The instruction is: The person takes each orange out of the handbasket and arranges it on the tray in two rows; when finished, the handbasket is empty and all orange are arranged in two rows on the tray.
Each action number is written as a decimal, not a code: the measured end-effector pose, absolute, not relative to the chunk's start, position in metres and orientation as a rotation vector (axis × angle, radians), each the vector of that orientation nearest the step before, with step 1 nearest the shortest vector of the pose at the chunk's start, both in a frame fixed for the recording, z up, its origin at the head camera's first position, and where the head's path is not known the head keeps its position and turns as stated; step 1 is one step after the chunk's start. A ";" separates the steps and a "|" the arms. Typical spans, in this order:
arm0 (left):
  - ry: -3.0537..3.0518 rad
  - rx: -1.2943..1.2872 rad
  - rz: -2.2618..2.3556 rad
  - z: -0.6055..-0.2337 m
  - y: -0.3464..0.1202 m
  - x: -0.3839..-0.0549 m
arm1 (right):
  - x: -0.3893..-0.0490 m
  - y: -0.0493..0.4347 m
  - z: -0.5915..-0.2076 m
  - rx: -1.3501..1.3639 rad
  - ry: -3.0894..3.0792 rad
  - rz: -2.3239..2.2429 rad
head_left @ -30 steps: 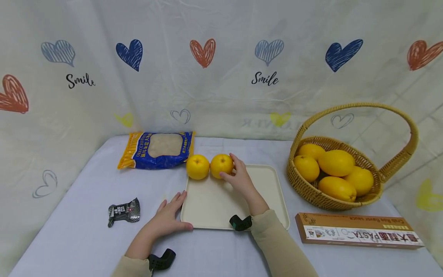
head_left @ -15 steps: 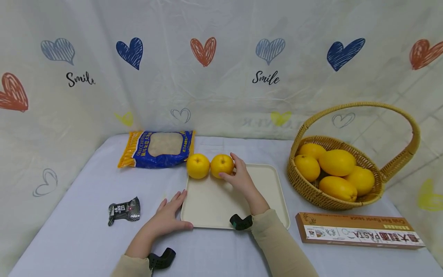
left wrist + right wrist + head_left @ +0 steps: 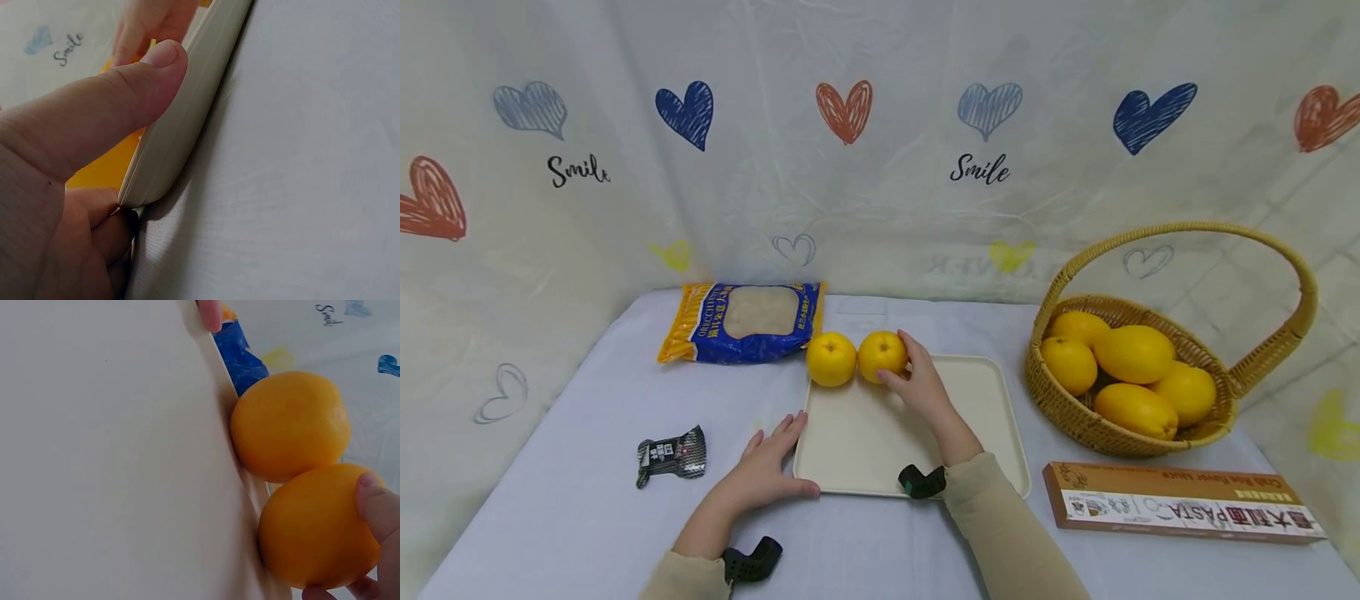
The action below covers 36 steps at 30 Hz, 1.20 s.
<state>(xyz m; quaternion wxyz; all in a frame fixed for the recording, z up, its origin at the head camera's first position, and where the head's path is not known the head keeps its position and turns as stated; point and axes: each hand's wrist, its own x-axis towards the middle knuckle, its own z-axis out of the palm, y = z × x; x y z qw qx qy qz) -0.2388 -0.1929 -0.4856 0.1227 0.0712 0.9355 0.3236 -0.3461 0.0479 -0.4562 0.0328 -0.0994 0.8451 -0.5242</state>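
Note:
My right hand point(image 3: 927, 398) grips a round yellow orange point(image 3: 882, 357) at the far edge of a cream tray point(image 3: 880, 442). Thumb and fingers lie on its right side; in the right wrist view fingertips also show under this orange point(image 3: 319, 528). Another orange point(image 3: 831, 359) sits right beside it, at the tray's far left corner. My left hand point(image 3: 762, 473) rests at the tray's near left corner, fingers spread along the left side. In the left wrist view the thumb point(image 3: 119, 103) overlaps the tray's rim point(image 3: 175, 150), and the other fingers are partly hidden beneath.
A blue and yellow pasta bag point(image 3: 752, 323) lies behind the oranges' left. A small black packet point(image 3: 672, 457) lies at left. On the right stand a wicker basket point(image 3: 1060, 417) of several yellow fruits point(image 3: 1133, 354) and a long pasta box point(image 3: 1183, 502). A printed curtain point(image 3: 880, 200) hangs behind.
The head view has shifted slightly. Both hands, the oranges and the tray keep their places.

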 end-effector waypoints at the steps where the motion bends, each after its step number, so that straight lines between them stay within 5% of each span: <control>1: 2.727 0.210 0.944 -0.486 -0.193 -0.239 | -0.346 0.048 -0.456 -0.303 2.602 -1.611; 36: 2.723 0.208 0.942 -0.485 -0.192 -0.238 | -0.346 0.048 -0.457 -0.273 2.630 -1.572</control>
